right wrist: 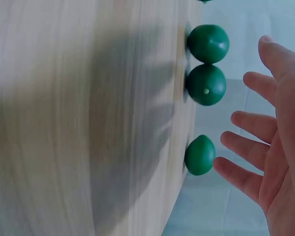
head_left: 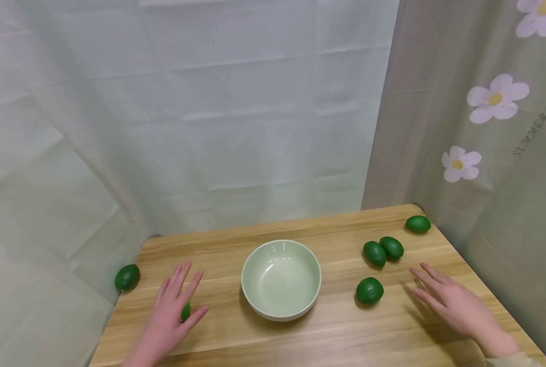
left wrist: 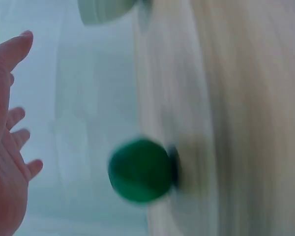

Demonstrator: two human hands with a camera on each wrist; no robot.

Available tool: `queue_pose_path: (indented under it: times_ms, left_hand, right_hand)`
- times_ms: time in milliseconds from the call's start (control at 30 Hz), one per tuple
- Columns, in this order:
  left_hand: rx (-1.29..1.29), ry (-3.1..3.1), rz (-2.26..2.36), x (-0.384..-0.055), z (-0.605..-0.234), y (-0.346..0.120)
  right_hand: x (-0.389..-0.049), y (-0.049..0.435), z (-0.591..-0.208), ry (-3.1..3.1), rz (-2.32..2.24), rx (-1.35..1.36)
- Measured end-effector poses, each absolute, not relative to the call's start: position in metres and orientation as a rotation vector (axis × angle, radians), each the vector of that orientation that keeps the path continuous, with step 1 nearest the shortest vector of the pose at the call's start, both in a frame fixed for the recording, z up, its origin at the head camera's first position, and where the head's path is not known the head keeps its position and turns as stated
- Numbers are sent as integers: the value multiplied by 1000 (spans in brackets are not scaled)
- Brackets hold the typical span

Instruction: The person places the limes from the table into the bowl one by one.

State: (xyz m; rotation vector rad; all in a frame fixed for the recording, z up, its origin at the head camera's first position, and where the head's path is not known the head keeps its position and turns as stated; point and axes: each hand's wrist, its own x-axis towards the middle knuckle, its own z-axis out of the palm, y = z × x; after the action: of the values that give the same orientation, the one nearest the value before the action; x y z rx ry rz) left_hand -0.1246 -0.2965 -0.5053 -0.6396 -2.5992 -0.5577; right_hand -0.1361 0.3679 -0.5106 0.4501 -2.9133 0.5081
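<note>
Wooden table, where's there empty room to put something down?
Bare wood lies on the near side of the pale green bowl, between bowl and the lime pair, and beyond the left grip. Crowded: the right side, with four limes, and beneath that grip, where another lime sits.

Head cam: high, facing forward-down over table (head_left: 328, 336). Wrist cams: low, close, table sideways. Head/left wrist share bowl (head_left: 281, 280); head/right wrist share green fruits (right wrist: 206, 84).

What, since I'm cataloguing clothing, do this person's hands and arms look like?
The left hand and right hand are bare, with no gloves or rings visible. A light beige sleeve just shows on the right; none shows on the left.
</note>
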Motion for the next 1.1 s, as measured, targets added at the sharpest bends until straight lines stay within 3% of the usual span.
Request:
queue_pose_path:
  times_ms: [500, 1100]
  left_hand:
    - [-1101, -2096, -643, -155, -505, -220]
    - [-1226, -2129, -755, -166, -515, -203]
  right_hand:
    - [-134, 341, -512, -2814, 649, 457]
    - [-134, 312, -520, -2752, 637, 550]
